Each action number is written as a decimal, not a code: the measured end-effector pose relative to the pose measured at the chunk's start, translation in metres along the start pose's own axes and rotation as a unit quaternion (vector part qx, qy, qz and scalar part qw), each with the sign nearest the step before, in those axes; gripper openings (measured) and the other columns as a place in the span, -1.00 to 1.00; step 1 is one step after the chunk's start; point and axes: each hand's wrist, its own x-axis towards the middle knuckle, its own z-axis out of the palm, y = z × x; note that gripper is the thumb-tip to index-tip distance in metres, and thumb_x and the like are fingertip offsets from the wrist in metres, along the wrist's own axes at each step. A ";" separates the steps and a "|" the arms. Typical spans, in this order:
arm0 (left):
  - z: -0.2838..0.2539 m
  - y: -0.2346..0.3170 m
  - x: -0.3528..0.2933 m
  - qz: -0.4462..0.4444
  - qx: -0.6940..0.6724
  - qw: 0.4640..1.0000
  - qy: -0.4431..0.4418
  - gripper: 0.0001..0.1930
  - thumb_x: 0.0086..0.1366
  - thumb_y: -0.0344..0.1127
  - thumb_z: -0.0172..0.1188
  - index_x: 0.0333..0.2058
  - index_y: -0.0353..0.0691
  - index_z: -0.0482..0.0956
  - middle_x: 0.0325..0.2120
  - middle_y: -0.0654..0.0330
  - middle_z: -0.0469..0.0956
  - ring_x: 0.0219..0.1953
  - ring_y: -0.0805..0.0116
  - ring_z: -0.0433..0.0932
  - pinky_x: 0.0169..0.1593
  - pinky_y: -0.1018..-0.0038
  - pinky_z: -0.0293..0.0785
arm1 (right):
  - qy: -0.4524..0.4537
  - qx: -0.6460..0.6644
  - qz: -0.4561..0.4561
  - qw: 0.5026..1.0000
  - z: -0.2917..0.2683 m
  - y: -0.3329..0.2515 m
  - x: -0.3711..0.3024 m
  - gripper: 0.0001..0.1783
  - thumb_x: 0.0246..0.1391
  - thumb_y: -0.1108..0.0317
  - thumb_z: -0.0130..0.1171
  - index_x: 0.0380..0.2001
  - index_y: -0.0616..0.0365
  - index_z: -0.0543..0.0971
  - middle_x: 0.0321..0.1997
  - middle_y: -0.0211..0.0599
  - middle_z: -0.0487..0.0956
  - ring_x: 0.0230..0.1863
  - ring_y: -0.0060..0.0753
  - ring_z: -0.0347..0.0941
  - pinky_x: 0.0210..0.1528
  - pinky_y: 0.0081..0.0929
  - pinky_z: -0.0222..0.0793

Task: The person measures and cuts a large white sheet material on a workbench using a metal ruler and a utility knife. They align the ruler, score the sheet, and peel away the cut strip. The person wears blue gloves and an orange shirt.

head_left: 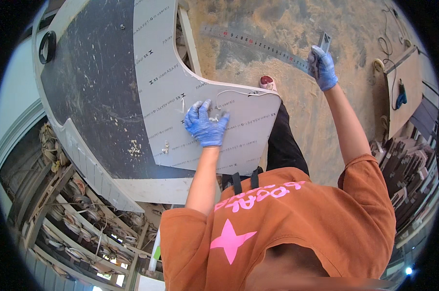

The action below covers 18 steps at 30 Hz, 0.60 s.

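My right hand (324,68), in a blue glove, is closed around the handle of a try square (263,46), held out over the floor to the right. Its long marked steel blade reaches leftward, past the panel's curved edge. My gloved left hand (206,125) rests on a grey film-covered panel (171,109), fingers bent and thumb apart. White curled shavings (213,118) lie between its thumb and fingers. A thin pale strip (243,91) curls along the panel's far right edge.
Beneath the panel is a dark worktop (91,92) with scattered scraps (134,148) and a black tape roll (47,47). Shelves of stacked pieces (78,213) stand lower left. At right are a leaning board (403,94), a cord (385,46) and a stack of panels (408,169).
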 end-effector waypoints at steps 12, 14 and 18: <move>-0.019 0.029 0.024 -0.103 -0.053 0.989 -0.087 -0.83 0.05 -0.30 0.36 -0.33 -0.05 0.64 -0.38 0.20 0.62 -0.37 0.24 0.61 -0.20 0.35 0.52 | 0.039 0.060 0.072 0.995 -0.007 0.036 -0.032 -0.78 0.09 0.10 0.21 -0.52 -0.09 0.49 -0.66 -0.49 0.48 -0.71 -0.56 0.32 -0.64 -0.58 0.17; -0.020 0.028 0.027 -0.110 -0.045 0.985 -0.126 -0.84 0.06 -0.30 0.34 -0.33 -0.07 0.64 -0.38 0.18 0.63 -0.38 0.25 0.61 -0.20 0.36 0.52 | 0.038 0.059 0.075 0.995 -0.007 0.035 -0.030 -0.78 0.08 0.10 0.23 -0.51 -0.09 0.49 -0.66 -0.49 0.49 -0.70 -0.57 0.33 -0.65 -0.58 0.17; -0.023 0.023 0.038 -0.073 -0.036 0.966 -0.245 -0.86 0.10 -0.30 0.29 -0.32 -0.09 0.62 -0.44 0.15 0.62 -0.41 0.25 0.60 -0.23 0.38 0.51 | 0.037 0.070 0.071 0.994 -0.003 0.034 -0.027 -0.78 0.07 0.10 0.24 -0.49 -0.06 0.51 -0.63 -0.48 0.49 -0.67 -0.57 0.35 -0.58 -0.56 0.26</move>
